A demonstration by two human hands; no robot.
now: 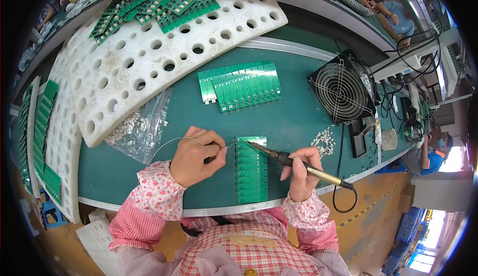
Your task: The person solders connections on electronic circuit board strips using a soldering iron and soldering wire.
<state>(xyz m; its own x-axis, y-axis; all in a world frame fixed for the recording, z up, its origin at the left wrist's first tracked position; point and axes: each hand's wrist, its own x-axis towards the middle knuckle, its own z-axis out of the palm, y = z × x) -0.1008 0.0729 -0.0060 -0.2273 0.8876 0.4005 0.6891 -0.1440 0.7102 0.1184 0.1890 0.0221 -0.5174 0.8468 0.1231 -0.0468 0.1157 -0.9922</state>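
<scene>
Nearest: checked apron [239,256] at the bench edge, pink sleeves to either side. Green circuit board panel [251,174] lies flat on the green bench top [204,196], long side running away from the body, near end close to the bench edge.

Left hand [199,157]: left of the panel's far half, just beside it; fingers curled, thumb and fingertip pinched on a thin wire [171,140]. Wire loops back left of the hand; its working end points at the panel's far left corner.

Right hand [302,173]: right of the panel, apart from it; fingers closed round the handle of a soldering iron [284,158]. Iron slants left across the panel's right edge, tip over the far end near the wire end. Tip contact with the panel: cannot tell.

Beyond the right hand: scatter of small white parts [323,143]. Left, past the wire: clear bag [139,126] of similar parts. Farther out, centre: overlapping green panels [247,86]; to their right, black fan [341,90] with wire guard. Farther left: white perforated slab [117,74], bearing a heap of green boards [159,2] at its far end.
</scene>
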